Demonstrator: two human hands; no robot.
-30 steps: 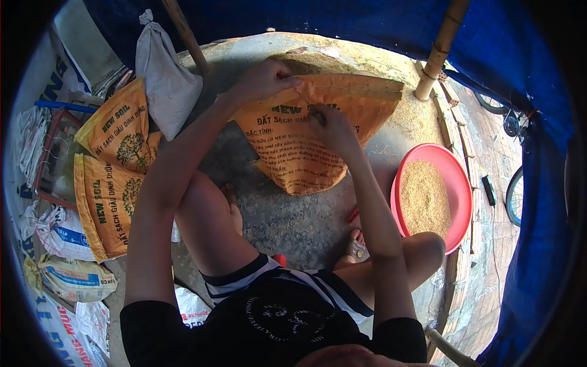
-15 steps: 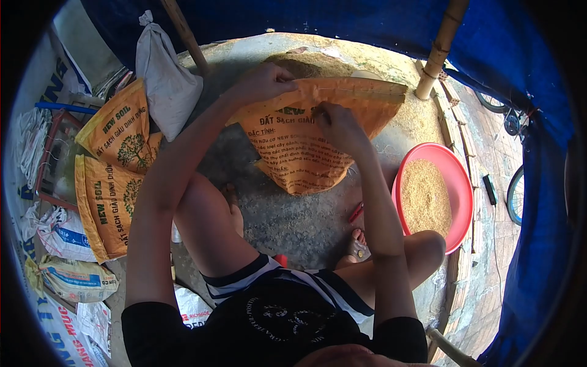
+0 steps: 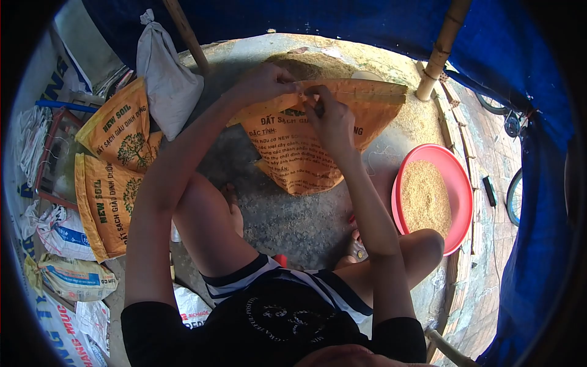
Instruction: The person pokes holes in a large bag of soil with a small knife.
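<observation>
An orange printed sack [image 3: 299,147] hangs in front of me, its stitched top edge running to the right. My left hand [image 3: 269,84] is closed on the top left corner of this sack. Close beside it, my right hand [image 3: 333,122] has its fingers bent, with thumb and forefinger pinched at the top seam. Any thread between those fingertips is too small to make out. The sack's lower end reaches down to the grey floor between my legs.
At right stands a pink basin [image 3: 463,202] holding grain-like husks [image 3: 425,199]. More orange sacks [image 3: 110,202] and a tied white sack [image 3: 168,79] are at left. A bamboo pole [image 3: 439,52] rises before a blue tarp [image 3: 342,24]. Loose husks lie behind the held sack.
My right hand has moved slightly up and left, from the front of the sack to the seam near my left hand. The left hand still grips the corner.
</observation>
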